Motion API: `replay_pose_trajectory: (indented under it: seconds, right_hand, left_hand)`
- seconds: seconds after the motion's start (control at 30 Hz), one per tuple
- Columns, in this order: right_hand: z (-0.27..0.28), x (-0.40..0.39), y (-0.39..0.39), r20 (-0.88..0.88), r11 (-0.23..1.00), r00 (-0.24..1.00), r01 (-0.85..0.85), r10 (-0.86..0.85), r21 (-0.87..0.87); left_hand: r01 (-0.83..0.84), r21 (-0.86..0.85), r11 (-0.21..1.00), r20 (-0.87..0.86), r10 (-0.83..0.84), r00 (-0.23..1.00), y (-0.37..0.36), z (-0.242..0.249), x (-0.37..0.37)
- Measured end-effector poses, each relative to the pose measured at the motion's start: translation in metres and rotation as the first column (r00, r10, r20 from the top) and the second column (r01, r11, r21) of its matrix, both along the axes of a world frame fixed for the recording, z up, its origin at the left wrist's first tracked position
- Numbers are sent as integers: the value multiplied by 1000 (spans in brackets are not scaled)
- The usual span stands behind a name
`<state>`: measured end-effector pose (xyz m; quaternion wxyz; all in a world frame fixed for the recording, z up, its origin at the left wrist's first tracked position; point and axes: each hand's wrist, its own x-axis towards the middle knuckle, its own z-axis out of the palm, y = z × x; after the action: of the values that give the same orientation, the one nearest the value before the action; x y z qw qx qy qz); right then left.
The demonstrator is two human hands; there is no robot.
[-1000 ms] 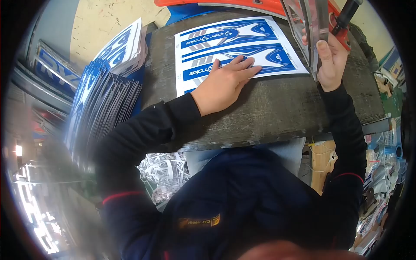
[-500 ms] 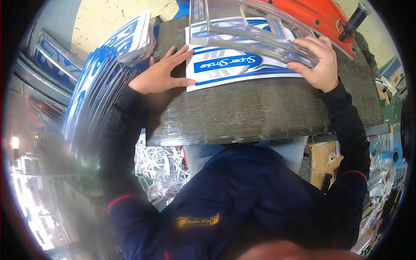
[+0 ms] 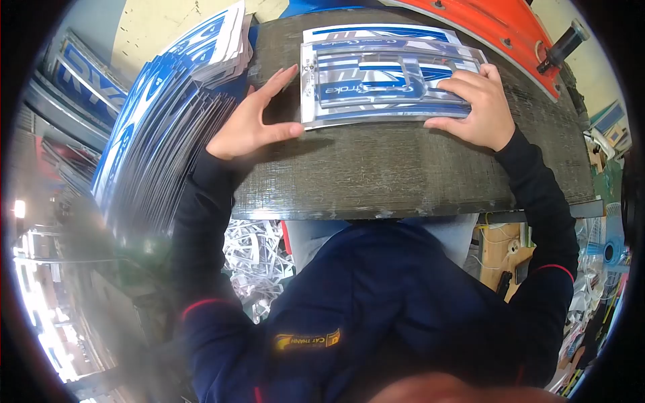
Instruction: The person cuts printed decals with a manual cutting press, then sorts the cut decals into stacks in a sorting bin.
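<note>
A printed sheet (image 3: 420, 30) in blue and white lies on the dark work board, its far edge showing beyond a clear plastic plate. The clear plate (image 3: 376, 111), with a raised clear frame on top, now covers most of the sheet and its lettering. My right hand (image 3: 480, 107) grips the right end of the plate, thumb at the near edge and fingers over the top. At the left end my left hand (image 3: 259, 121) is open, thumb and fingers spread, fingertips right at the plate's corners.
A tall leaning stack of blue-and-white printed sheets (image 3: 168, 101) stands left of the work board (image 3: 376, 181). At the back right is an orange metal arm (image 3: 484, 30) with a black handle (image 3: 563, 46). Shredded white strips (image 3: 259, 258) lie below the board's front edge.
The clear plate has come down from a tilted, raised position and now lies flat over the printed sheet. My left hand has lifted its fingers off the sheet's left edge.
</note>
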<state>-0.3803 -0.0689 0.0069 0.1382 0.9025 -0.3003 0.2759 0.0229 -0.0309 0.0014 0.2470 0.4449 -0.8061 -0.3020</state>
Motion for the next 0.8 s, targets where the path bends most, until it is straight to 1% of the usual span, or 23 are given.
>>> replay_pose_trajectory:
  seconds: [0.03,0.1,0.13,0.33,0.47,0.8]
  right_hand:
    - [-1,1,0,3,1000,1000,-14,14,4]
    - [-3,3,1,5,1000,1000,-27,27,11]
    - [-4,5,2,1,999,1000,-28,27,18]
    - [-4,8,5,-10,999,1000,-23,23,38]
    - [-4,10,7,-18,997,1000,-20,21,71]
    - [-3,9,7,-29,997,999,-19,22,75]
  left_hand:
    - [-1,1,1000,0,1,1000,3,-1,-3]
    - [-57,-111,992,156,74,985,7,0,-9]
    - [-66,-140,988,162,88,983,6,-3,-9]
    - [-68,-172,983,174,98,980,5,-5,-8]
    - [-68,-173,983,196,102,975,5,-6,-7]
    - [-69,-192,979,209,109,972,5,-7,-7]
